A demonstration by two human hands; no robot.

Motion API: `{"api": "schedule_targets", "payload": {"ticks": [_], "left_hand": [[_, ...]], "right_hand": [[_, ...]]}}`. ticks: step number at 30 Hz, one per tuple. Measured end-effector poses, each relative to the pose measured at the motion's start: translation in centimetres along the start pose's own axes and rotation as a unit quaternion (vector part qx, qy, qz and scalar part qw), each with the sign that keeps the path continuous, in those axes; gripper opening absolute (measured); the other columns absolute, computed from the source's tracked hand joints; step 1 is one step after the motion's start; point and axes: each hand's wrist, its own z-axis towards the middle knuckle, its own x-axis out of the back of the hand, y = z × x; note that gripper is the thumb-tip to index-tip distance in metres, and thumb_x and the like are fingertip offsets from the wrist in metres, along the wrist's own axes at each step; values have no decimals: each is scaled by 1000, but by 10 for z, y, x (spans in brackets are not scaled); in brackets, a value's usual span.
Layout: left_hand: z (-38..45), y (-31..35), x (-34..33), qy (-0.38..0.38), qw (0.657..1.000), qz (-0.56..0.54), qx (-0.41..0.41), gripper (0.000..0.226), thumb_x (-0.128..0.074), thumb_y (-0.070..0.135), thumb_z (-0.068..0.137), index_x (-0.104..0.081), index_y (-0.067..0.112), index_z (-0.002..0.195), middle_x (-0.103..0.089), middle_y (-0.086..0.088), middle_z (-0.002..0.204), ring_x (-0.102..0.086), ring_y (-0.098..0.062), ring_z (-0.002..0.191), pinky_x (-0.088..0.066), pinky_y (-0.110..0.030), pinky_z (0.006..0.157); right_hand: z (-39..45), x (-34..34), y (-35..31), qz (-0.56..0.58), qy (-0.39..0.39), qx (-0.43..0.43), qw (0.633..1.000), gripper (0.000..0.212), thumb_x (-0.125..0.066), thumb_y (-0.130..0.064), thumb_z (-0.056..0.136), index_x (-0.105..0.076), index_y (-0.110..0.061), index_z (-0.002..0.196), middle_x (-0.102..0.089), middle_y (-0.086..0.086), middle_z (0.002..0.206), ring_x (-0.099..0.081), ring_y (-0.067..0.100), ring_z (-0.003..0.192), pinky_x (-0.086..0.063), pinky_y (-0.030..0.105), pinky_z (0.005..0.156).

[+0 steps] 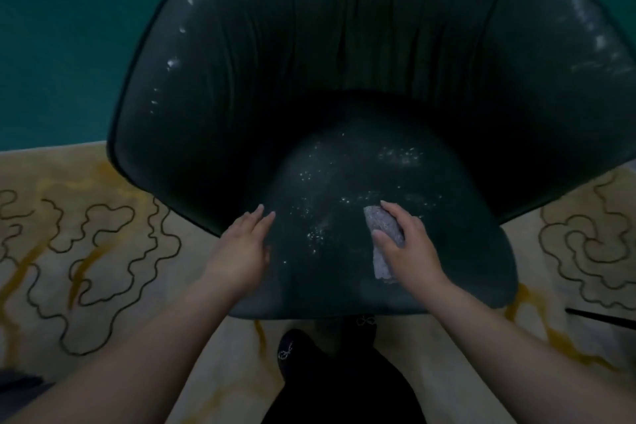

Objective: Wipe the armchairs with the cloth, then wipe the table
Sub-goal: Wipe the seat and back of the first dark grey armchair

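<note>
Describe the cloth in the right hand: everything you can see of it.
The cloth is small, pale grey-lilac, with a nubby, towel-like surface. It is bunched into a folded wad, not spread out. The right hand lies over it, thumb on its near side and fingers across its far edge, pressing it onto the seat of the dark armchair. One end sticks out past the fingertips, and a flat tail shows below the thumb toward the seat's front. The hand hides its middle.
</note>
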Motion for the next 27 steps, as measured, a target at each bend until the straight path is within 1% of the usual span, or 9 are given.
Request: {"api": "schedule_targets", "payload": {"ticks": [3,5,9,12,16,19,21,24,27], "left_hand": [[11,-22,-31,2,999,-32,8,64,-52,25,95,-20,26,151,-15,2,159,-17,-20,145,-12,-29,115],[18,-37,-51,1,998,-57,8,65,-53,25,95,-20,26,151,-14,3,159,-17,-19,145,-9,-25,114],[29,-62,-85,-26,997,-73,-18,70,-55,29,94,-16,27,152,-7,4,160,-10,-18,146,-4,-26,114],[39,-73,-106,-27,997,-67,-38,74,-58,32,92,-15,28,152,-4,5,160,-8,-18,146,0,-23,111],[48,-88,-133,-15,997,-54,-58,72,-56,31,94,-14,28,152,-1,5,160,-5,-19,147,-2,-25,113],[49,-98,-150,-16,994,-92,-63,69,-51,20,96,-12,30,152,9,12,156,0,-18,147,-3,-28,114],[48,-102,-157,-5,992,-108,-65,70,-51,17,95,-12,32,151,12,17,152,2,-16,147,-6,-30,115],[47,-103,-163,14,991,-117,-58,71,-52,21,95,-11,36,151,8,16,156,3,-12,146,-8,-31,115],[46,-101,-164,20,991,-122,-52,70,-52,24,95,-12,36,151,4,12,159,4,-12,146,-5,-29,114]], "right_hand": [[13,-39,18,2,-22,13,1000,49,-59,-30,92,-39,-51,131,-40,-15,118,-49,-4,102,-39,7,71],[20,-67,29,15,-32,23,999,54,-60,-29,92,-36,-47,137,-38,-16,123,-47,-4,107,-39,9,82],[27,-120,50,18,-53,38,998,62,-61,-28,91,-30,-45,142,-37,-16,126,-46,-1,112,-43,20,94],[31,-152,62,5,-66,64,996,61,-61,-28,91,-31,-43,142,-42,-14,120,-48,-3,108,-44,18,93],[34,-188,72,-91,-46,162,982,59,-62,-26,90,-38,-29,143,-49,0,113,-48,18,108,-42,28,96],[33,-219,72,-169,-53,233,956,58,-67,-26,86,-46,-19,139,-53,11,106,-48,25,98,-43,30,88],[36,-229,74,-225,-61,277,932,56,-74,-18,81,-55,-13,133,-56,17,100,-52,32,89,-51,41,79],[55,-216,83,-251,-3,303,919,51,-73,-2,78,-59,-6,127,-56,23,94,-54,39,84,-53,45,70],[71,-197,90,-223,97,232,942,50,-67,-2,84,-55,-8,132,-53,22,101,-52,37,92,-51,45,79]]}}
